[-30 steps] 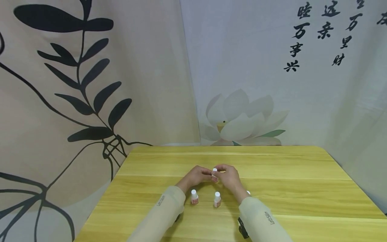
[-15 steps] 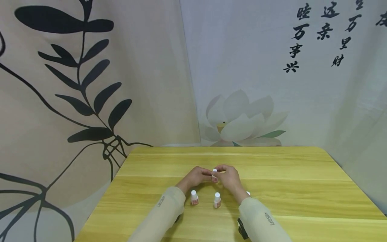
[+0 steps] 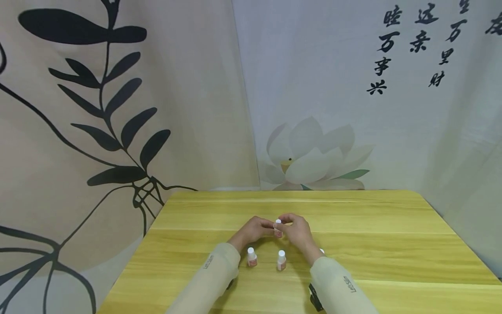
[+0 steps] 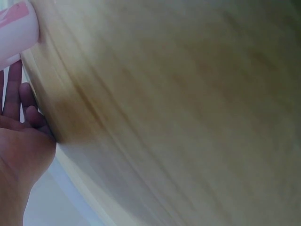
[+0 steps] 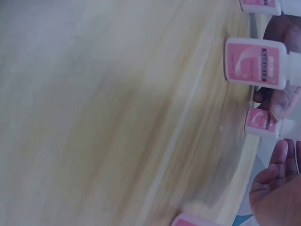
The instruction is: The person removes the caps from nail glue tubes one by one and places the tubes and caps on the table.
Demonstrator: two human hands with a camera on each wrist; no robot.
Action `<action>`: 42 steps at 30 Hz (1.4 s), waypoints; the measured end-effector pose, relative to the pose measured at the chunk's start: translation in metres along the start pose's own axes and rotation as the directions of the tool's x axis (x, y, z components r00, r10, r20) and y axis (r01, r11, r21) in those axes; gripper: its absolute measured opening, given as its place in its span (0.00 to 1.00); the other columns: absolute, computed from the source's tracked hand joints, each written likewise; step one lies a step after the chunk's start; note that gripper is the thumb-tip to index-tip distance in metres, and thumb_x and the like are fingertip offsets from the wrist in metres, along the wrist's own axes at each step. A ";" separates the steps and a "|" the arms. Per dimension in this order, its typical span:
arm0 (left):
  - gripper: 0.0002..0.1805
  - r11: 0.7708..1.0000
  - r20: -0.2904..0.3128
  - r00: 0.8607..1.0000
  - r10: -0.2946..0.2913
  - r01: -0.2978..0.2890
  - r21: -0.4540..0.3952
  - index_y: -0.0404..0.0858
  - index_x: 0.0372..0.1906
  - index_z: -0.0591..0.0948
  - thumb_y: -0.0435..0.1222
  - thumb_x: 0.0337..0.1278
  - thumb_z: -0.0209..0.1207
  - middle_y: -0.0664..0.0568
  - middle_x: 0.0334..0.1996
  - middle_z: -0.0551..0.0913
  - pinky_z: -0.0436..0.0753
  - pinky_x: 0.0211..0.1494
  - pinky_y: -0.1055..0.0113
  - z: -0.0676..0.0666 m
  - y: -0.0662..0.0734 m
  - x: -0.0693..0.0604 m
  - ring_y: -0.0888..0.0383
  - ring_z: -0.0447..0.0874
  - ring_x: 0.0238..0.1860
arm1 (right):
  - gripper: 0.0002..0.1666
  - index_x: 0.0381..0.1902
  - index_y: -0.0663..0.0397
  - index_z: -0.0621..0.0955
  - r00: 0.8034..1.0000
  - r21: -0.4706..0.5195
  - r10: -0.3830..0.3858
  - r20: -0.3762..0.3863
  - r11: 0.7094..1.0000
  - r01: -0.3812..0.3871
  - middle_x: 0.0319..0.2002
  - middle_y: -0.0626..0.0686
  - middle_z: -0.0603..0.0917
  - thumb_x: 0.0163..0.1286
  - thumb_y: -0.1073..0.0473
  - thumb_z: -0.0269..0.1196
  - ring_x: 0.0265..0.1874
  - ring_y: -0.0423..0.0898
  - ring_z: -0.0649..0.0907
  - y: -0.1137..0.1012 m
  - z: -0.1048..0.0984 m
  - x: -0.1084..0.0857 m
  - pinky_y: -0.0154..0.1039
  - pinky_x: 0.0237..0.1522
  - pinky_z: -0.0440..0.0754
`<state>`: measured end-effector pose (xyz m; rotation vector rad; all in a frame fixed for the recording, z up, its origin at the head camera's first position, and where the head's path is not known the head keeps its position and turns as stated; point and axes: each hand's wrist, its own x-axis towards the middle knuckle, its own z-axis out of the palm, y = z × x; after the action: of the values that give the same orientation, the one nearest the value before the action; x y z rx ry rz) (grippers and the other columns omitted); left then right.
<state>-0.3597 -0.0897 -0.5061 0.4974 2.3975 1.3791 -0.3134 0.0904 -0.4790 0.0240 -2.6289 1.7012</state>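
Head view: left hand (image 3: 252,229) and right hand (image 3: 299,232) meet over a wooden table (image 3: 392,244), the held bottle (image 3: 278,233) between them. Upright, white cap, pinkish label. Right thumb and forefinger curled in a pinch near its cap; left thumb and fingertips close on its other side. Base touching the table: cannot tell. On the near side of the left hand, a standing bottle (image 3: 252,258); on the near side of the right hand, a second bottle (image 3: 281,261). A third bottle (image 3: 322,250) sits beside the right wrist, mostly hidden.

Left wrist view, turned sideways: left palm, some fingers bent. Large standing bottle cuts across in front of its fingertips, hiding the grip.

Right wrist view, also sideways: held bottle at the right hand's fingertips, left thumb on its label. Second bottle, nearer the camera, label reading NAIL GLUE, partly covers the left hand.
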 end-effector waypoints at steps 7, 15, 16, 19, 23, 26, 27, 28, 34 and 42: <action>0.11 1.000 0.003 1.000 -0.004 0.005 -0.010 0.51 0.42 0.90 0.49 0.58 0.68 0.61 0.44 0.88 0.68 0.67 0.45 0.001 -0.001 0.001 0.55 0.78 0.57 | 0.12 0.45 0.56 0.85 1.000 -0.008 -0.003 -0.003 1.000 0.003 0.45 0.52 0.85 0.68 0.56 0.67 0.45 0.50 0.82 -0.003 -0.001 -0.002 0.49 0.46 0.80; 0.10 1.000 -0.002 1.000 -0.013 0.013 -0.021 0.49 0.42 0.90 0.47 0.58 0.68 0.60 0.41 0.89 0.68 0.67 0.44 0.002 0.001 0.001 0.55 0.79 0.57 | 0.11 0.45 0.55 0.85 1.000 -0.019 0.000 -0.009 1.000 -0.001 0.48 0.52 0.85 0.68 0.56 0.66 0.50 0.52 0.80 0.001 0.002 0.001 0.51 0.50 0.79; 0.10 1.000 -0.002 1.000 -0.012 0.012 -0.021 0.49 0.42 0.90 0.47 0.58 0.68 0.60 0.40 0.89 0.68 0.67 0.45 0.002 0.000 0.001 0.55 0.79 0.56 | 0.11 0.45 0.55 0.85 1.000 -0.018 -0.002 -0.009 1.000 0.002 0.48 0.53 0.85 0.68 0.56 0.66 0.50 0.53 0.80 0.001 0.002 0.001 0.51 0.50 0.78; 0.10 1.000 0.001 1.000 -0.005 0.005 -0.021 0.49 0.42 0.90 0.47 0.58 0.68 0.60 0.41 0.88 0.68 0.67 0.45 0.001 0.000 0.001 0.55 0.79 0.56 | 0.11 0.46 0.56 0.85 1.000 -0.017 -0.012 -0.007 1.000 0.012 0.48 0.53 0.85 0.69 0.57 0.66 0.51 0.53 0.80 0.000 0.003 0.001 0.52 0.51 0.78; 0.09 1.000 0.002 1.000 0.003 -0.003 -0.013 0.49 0.42 0.90 0.46 0.59 0.68 0.60 0.41 0.88 0.68 0.66 0.45 0.000 0.000 0.000 0.55 0.79 0.56 | 0.12 0.46 0.56 0.85 1.000 -0.032 -0.024 -0.013 0.999 0.024 0.46 0.52 0.85 0.68 0.56 0.67 0.48 0.51 0.81 0.002 0.003 0.002 0.51 0.49 0.79; 0.09 1.000 0.000 1.000 0.004 -0.004 -0.011 0.49 0.42 0.90 0.45 0.59 0.68 0.60 0.40 0.89 0.69 0.66 0.47 0.001 0.001 -0.001 0.56 0.79 0.55 | 0.11 0.44 0.55 0.85 1.000 -0.041 -0.022 -0.020 0.999 0.021 0.45 0.51 0.85 0.67 0.55 0.67 0.44 0.49 0.81 0.003 0.004 0.003 0.49 0.47 0.80; 0.09 1.000 0.000 1.000 0.004 -0.004 -0.012 0.49 0.42 0.90 0.45 0.58 0.68 0.60 0.40 0.89 0.69 0.66 0.47 0.001 0.001 -0.001 0.57 0.80 0.55 | 0.11 0.44 0.55 0.85 1.000 -0.039 -0.018 -0.021 0.999 0.017 0.45 0.51 0.85 0.67 0.56 0.67 0.44 0.49 0.81 0.002 0.004 0.003 0.48 0.46 0.79; 0.09 1.000 -0.002 1.000 0.005 -0.005 -0.009 0.49 0.42 0.90 0.45 0.58 0.68 0.60 0.40 0.89 0.70 0.66 0.48 0.001 0.001 -0.001 0.57 0.80 0.54 | 0.10 0.43 0.54 0.85 1.000 -0.040 -0.014 -0.022 0.999 0.013 0.45 0.51 0.85 0.67 0.56 0.67 0.44 0.49 0.81 0.002 0.004 0.003 0.47 0.46 0.79; 0.10 1.000 -0.005 1.000 0.010 -0.010 -0.011 0.49 0.42 0.90 0.46 0.57 0.69 0.60 0.40 0.89 0.71 0.65 0.49 0.002 0.002 -0.001 0.58 0.80 0.53 | 0.10 0.44 0.55 0.85 1.000 -0.032 -0.018 -0.017 0.999 0.017 0.46 0.53 0.86 0.67 0.57 0.67 0.45 0.50 0.81 0.001 0.004 0.002 0.48 0.47 0.79; 0.10 1.000 0.006 1.000 0.003 -0.003 -0.024 0.49 0.42 0.90 0.46 0.58 0.69 0.60 0.40 0.89 0.69 0.66 0.48 0.001 0.002 -0.001 0.57 0.80 0.54 | 0.12 0.46 0.56 0.85 1.000 -0.003 0.006 0.002 1.000 -0.006 0.48 0.53 0.85 0.68 0.56 0.66 0.42 0.48 0.82 0.002 0.003 0.002 0.45 0.43 0.80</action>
<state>-0.3578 -0.0883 -0.5044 0.4984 2.3733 1.4035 -0.3150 0.0882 -0.4819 0.0176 -2.6356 1.7006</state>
